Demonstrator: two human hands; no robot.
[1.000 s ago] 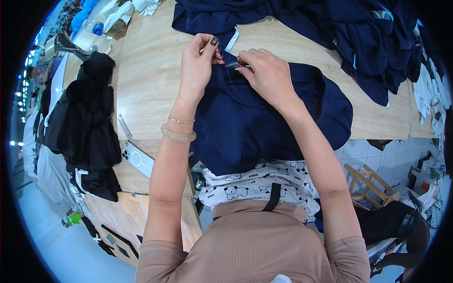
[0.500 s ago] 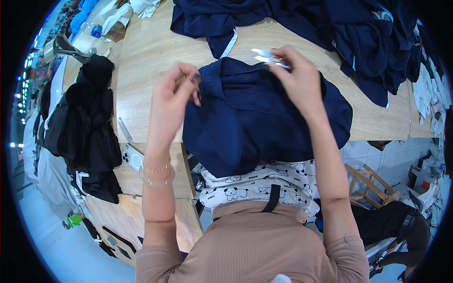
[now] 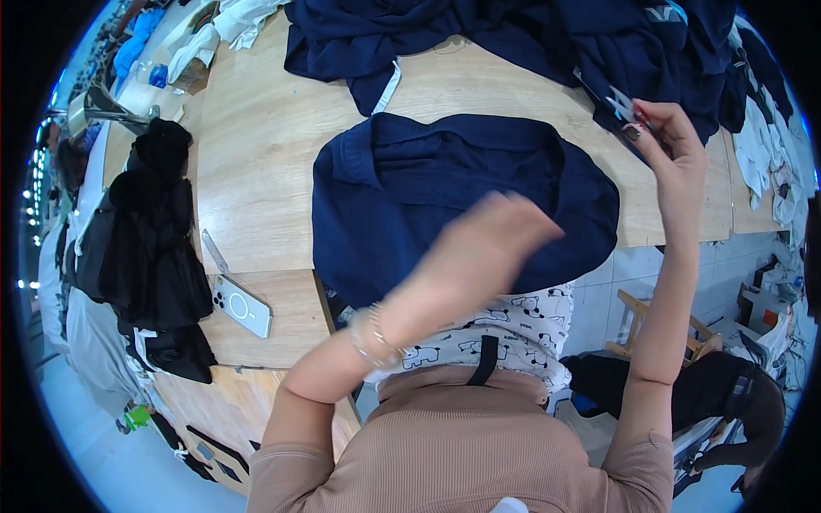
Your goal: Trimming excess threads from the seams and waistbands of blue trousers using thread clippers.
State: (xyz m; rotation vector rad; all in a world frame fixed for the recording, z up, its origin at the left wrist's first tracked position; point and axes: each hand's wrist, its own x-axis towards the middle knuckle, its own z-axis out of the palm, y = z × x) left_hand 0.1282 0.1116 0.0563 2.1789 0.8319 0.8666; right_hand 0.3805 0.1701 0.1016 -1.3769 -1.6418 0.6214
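A navy blue garment [image 3: 479,158] lies bunched at the table's front edge, its opening facing up and part of it hanging toward my lap. My left hand [image 3: 500,235] is passing over its front right part. Motion smears the fingers, so I cannot tell whether they touch the cloth. Off to the right, my right hand [image 3: 680,154] is closed around small thread snips [image 3: 627,109] with metal blades and a bit of red. The blades point up and left, near the edge of the navy cloth pile [image 3: 556,43].
Black garments [image 3: 150,239] hang over the table's left side. Beside them lie a white phone [image 3: 242,306] and a metal strip [image 3: 214,250]. A wooden stool [image 3: 633,321] stands below on the right, near a person in black [image 3: 701,398]. White cloths [image 3: 761,171] hang at the far right.
My right hand has moved right with the snips, away from the garment. My left hand has swung right and nearer across it from its left edge. The garment now lies flatter.
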